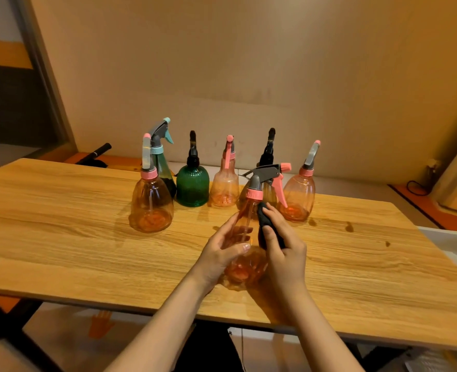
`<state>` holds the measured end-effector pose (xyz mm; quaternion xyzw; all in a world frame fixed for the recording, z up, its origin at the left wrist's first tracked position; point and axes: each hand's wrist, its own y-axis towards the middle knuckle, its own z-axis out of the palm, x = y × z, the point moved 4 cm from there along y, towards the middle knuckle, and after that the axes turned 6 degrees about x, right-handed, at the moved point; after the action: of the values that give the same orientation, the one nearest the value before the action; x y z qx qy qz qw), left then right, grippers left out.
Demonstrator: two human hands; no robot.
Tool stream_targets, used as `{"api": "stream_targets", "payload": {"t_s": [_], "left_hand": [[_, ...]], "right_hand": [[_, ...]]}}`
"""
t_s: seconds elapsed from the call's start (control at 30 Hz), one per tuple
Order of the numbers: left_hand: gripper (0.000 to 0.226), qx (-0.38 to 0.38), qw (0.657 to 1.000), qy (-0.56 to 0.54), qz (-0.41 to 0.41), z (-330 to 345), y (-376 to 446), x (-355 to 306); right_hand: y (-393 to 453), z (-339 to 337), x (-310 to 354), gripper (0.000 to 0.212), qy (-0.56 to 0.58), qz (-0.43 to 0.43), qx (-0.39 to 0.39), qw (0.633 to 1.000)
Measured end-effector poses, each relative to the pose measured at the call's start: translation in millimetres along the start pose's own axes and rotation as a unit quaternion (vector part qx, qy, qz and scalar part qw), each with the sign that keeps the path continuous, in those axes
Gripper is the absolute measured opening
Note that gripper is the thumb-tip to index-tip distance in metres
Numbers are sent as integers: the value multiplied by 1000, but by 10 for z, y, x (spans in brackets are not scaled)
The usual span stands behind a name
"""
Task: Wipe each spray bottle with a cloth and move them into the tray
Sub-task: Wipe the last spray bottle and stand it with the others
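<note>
Two hands hold the orange bottle [245,237] upright: left hand [223,255] grips its body, right hand [281,251] presses the dark cloth [269,229] rightward (tray [453,244] probably right).

- A plain beige wall [249,63] behind, in warm yellowish light.
- A wood-grain bench [74,237] – pale, long – on dark legs.
- A dark doorway [10,103] at far left.
- A black cable [416,187] on the floor at right.
</note>
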<state>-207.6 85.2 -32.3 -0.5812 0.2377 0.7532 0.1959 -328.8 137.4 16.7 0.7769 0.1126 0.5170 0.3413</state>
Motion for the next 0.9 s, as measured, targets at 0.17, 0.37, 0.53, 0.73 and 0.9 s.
{"api": "stream_targets", "payload": {"t_s": [0.17, 0.37, 0.53, 0.73, 0.9], "left_hand": [[86, 10, 1000, -8, 1, 24, 12, -8], [87, -10, 1000, -7, 4, 22, 2, -6], [81, -94, 995, 9, 28, -55, -14, -30], [73, -166, 983, 52, 54, -78, -44, -60], [29, -174, 984, -20, 37, -90, -36, -78]], "right_hand": [[-2, -52, -42, 36, 31, 51, -4, 998], [-119, -28, -143, 39, 40, 56, -18, 997], [-277, 36, -151, 38, 13, 24, 3, 1000], [-324, 18, -156, 39, -1, 18, 20, 1000], [-340, 48, -148, 47, -23, -9, 35, 999]]}}
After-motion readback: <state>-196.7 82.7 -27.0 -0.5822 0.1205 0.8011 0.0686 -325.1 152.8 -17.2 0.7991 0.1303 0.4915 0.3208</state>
